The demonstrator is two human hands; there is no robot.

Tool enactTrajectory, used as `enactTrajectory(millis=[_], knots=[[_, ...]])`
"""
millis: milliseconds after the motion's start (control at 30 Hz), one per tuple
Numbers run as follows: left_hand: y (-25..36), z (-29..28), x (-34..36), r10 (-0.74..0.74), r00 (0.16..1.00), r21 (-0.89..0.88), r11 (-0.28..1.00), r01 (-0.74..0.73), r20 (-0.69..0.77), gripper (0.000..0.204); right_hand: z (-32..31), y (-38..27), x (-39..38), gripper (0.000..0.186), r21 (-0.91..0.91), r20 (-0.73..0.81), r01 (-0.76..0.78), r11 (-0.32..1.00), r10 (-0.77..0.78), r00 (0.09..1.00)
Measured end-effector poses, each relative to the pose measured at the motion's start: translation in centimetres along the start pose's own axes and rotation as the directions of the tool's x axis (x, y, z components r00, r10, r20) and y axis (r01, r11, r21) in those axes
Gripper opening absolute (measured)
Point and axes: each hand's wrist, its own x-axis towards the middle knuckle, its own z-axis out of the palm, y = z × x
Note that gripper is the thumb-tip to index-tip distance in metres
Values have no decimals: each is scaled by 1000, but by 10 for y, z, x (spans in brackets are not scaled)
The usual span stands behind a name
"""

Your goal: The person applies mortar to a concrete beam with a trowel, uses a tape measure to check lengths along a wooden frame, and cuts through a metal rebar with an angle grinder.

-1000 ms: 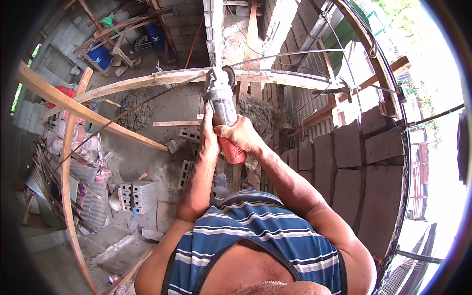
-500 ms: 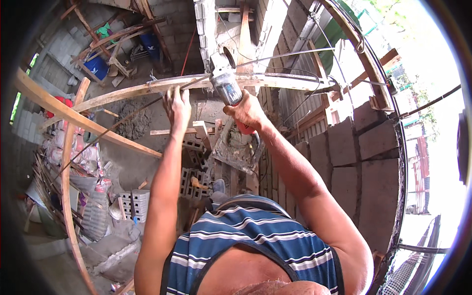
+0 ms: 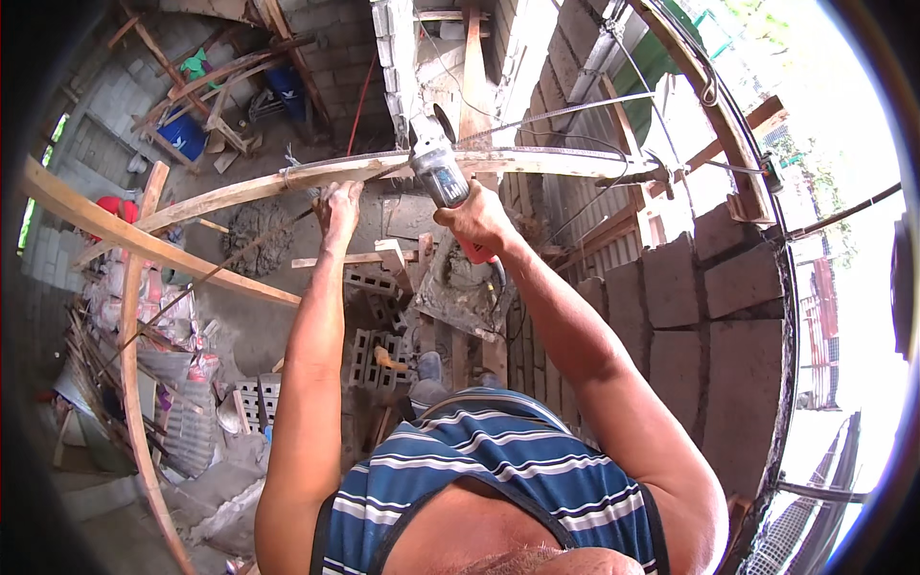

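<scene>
My right hand (image 3: 476, 220) is wrapped round the body of an angle grinder (image 3: 443, 172), a grey and red tool whose dark disc (image 3: 445, 122) stands at its far end. The grinder's head is over a long wooden beam (image 3: 546, 162) that crosses in front of me. A thin steel bar (image 3: 216, 271) slants up from the lower left, past my left hand to the grinder; a ribbed length (image 3: 565, 110) continues on its far right. My left hand (image 3: 338, 209) is closed round the bar just below the beam. Whether disc and bar touch, I cannot make out.
Far below lie hollow blocks (image 3: 374, 357), a mortar-smeared board (image 3: 460, 283) and filled sacks (image 3: 115, 287). Wooden poles (image 3: 134, 316) cross on the left. A block wall (image 3: 671, 287) rises on the right. A cable (image 3: 565, 136) loops beyond the beam.
My left hand has shifted slightly down and its fingers have curled in closer round the bar. The grinder stays nearly in place, and the view has tilted a little.
</scene>
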Motion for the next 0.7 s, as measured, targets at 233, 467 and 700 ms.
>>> enactTrajectory(millis=[233, 467, 700], knots=[[1, -1, -7, 93, 992, 6, 996, -93, -88, 24, 11, 12, 26, 52, -49, 8, -16, 999, 16, 1000], [-13, 5, -8, 89, 995, -4, 996, -89, -50, 18, 14, 15, 34, 53, -45, 1, -8, 999, 8, 1000], [-5, 1, -7, 196, 978, 102, 977, -189, -68, 15, 9, 24, 40, 54, -42, 53, -78, 996, 80, 995]])
